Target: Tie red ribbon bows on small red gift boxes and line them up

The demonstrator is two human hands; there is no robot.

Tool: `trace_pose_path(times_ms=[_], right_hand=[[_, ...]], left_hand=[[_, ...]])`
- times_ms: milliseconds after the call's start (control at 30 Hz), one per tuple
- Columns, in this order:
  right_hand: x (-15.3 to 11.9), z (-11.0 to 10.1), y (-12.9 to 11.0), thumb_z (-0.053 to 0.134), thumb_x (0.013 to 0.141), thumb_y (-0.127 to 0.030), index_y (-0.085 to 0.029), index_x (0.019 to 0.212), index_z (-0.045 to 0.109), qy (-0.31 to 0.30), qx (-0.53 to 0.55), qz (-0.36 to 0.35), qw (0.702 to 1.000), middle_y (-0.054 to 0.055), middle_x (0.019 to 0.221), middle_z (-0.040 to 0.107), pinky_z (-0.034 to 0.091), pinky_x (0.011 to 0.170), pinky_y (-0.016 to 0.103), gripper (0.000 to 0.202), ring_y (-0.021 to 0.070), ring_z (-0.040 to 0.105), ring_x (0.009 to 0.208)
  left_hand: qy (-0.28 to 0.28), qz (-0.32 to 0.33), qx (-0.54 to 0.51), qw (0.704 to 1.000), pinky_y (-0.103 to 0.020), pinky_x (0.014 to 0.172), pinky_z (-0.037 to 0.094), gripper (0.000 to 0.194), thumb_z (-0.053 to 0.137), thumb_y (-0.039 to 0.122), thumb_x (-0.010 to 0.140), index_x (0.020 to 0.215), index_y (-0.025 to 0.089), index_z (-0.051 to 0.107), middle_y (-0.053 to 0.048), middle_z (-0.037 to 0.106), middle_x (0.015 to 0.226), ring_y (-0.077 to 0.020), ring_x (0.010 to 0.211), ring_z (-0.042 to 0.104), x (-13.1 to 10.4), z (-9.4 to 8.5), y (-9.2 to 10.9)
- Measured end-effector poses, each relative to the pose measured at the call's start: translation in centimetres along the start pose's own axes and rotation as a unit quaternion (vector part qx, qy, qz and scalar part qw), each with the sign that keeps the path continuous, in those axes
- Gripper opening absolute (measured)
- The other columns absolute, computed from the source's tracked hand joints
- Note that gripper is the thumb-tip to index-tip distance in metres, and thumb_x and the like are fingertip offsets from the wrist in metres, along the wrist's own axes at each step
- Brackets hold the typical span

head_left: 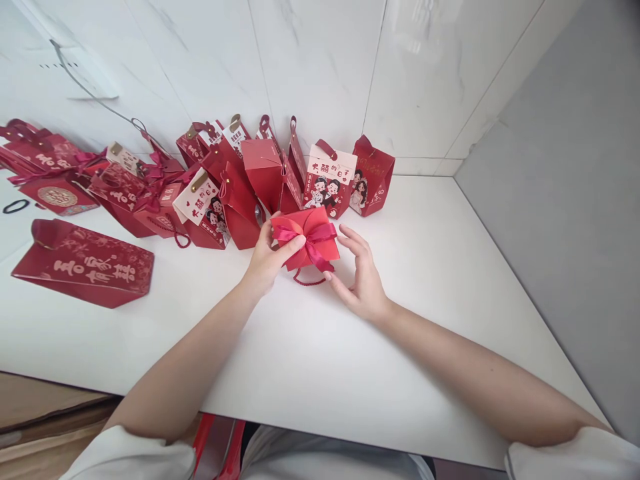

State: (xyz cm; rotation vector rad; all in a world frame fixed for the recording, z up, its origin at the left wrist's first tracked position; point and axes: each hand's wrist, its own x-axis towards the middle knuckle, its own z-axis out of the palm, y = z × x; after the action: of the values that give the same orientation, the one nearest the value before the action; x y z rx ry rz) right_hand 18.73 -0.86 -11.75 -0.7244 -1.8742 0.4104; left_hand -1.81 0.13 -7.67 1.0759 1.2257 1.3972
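Observation:
A small red gift box [295,221] with a dark pink ribbon bow [316,235] on top is in front of me over the white table [310,347]. My left hand [270,257] grips its left side, with the thumb pressed on the bow. At the box's right side, my right hand [361,277] has its fingers apart, the thumb close to a ribbon end and the fingertips beside the corner. Below the front edge of the box hangs a red cord loop [309,283].
Several red boxes line the marble-patterned wall, including a white-topped one [327,175] and one at the right end [373,177]. A larger red box [90,263] lies at the left. A black ring [17,206] and grey cable [95,97] are farther left.

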Motion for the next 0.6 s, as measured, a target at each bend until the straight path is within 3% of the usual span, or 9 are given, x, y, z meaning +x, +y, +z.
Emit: trace_pose_path(times_ms=[67, 167, 233, 333, 433, 533, 600], right_hand=[[0.1, -0.1, 0.2, 0.07, 0.086, -0.039, -0.028, 0.155, 0.014, -0.02, 0.034, 0.02, 0.999, 0.017, 0.16, 0.026, 0.032, 0.117, 0.06, 0.089, 0.0333, 0.026, 0.149], [0.1, -0.1, 0.5, 0.082, 0.07, -0.054, -0.029, 0.158, -0.004, -0.097, 0.088, 0.041, 0.991, 0.017, 0.165, 0.011, 0.025, 0.119, 0.061, 0.125, 0.0356, 0.017, 0.152], [-0.1, 0.0, 0.8, 0.084, 0.067, -0.056, -0.029, 0.158, -0.01, -0.152, 0.127, 0.055, 0.979, 0.017, 0.166, 0.01, 0.024, 0.12, 0.06, 0.134, 0.0348, 0.017, 0.153], [-0.5, 0.5, 1.4, 0.075, 0.08, -0.05, -0.03, 0.158, -0.006, -0.178, 0.155, 0.093, 0.967, 0.015, 0.165, 0.018, 0.027, 0.12, 0.056, 0.115, 0.0306, 0.023, 0.151], [-0.7, 1.0, 1.9, 0.064, 0.091, -0.045, -0.032, 0.159, 0.005, -0.155, 0.168, 0.13, 0.965, 0.014, 0.164, 0.023, 0.032, 0.118, 0.054, 0.091, 0.0282, 0.027, 0.15], [-0.5, 1.2, 2.2, 0.059, 0.094, -0.045, -0.033, 0.157, 0.015, -0.123, 0.194, 0.165, 0.959, 0.013, 0.162, 0.026, 0.038, 0.114, 0.054, 0.077, 0.0278, 0.033, 0.147], [-0.3, 1.2, 2.3, 0.058, 0.094, -0.046, -0.033, 0.154, 0.023, -0.105, 0.214, 0.189, 0.953, 0.014, 0.161, 0.029, 0.042, 0.111, 0.054, 0.07, 0.0278, 0.038, 0.144]], left_hand=[[-0.081, -0.043, 0.018, 0.996, -0.046, 0.106, 0.048, 0.068, 0.086, 0.046, 0.066, 0.127, 0.028, 0.06, -0.009, 0.066, 0.125, -0.031, 0.125, 0.058, 0.4, -1.1, 0.4], [-0.221, -0.118, 0.063, 0.966, -0.045, 0.096, 0.055, 0.054, 0.082, 0.051, 0.07, 0.116, 0.026, 0.069, -0.011, 0.073, 0.111, -0.0326, 0.113, 0.066, 1.2, -3.1, 0.8], [-0.251, -0.151, 0.09, 0.952, -0.045, 0.09, 0.057, 0.05, 0.079, 0.055, 0.071, 0.111, 0.027, 0.073, -0.012, 0.075, 0.104, -0.0332, 0.108, 0.069, 1.7, -4.4, 0.9], [-0.2, -0.129, 0.106, 0.965, -0.047, 0.091, 0.056, 0.051, 0.072, 0.066, 0.072, 0.105, 0.027, 0.076, -0.012, 0.076, 0.105, -0.0348, 0.109, 0.068, 2.3, -5.8, 1.7], [-0.168, -0.04, 0.136, 0.976, -0.051, 0.11, 0.043, 0.06, 0.07, 0.068, 0.072, 0.117, 0.028, 0.072, -0.011, 0.065, 0.132, -0.0364, 0.131, 0.054, 2.0, -6.3, 3.8], [-0.221, 0.044, 0.202, 0.953, -0.049, 0.121, 0.026, 0.074, 0.081, 0.056, 0.067, 0.135, 0.032, 0.06, -0.008, 0.047, 0.152, -0.0344, 0.146, 0.035, 1.1, -5.5, 6.3], [-0.278, 0.077, 0.26, 0.921, -0.048, 0.122, 0.026, 0.09, 0.091, 0.044, 0.055, 0.138, 0.035, 0.056, -0.007, 0.044, 0.154, -0.0346, 0.148, 0.032, 0.5, -4.2, 7.6]])
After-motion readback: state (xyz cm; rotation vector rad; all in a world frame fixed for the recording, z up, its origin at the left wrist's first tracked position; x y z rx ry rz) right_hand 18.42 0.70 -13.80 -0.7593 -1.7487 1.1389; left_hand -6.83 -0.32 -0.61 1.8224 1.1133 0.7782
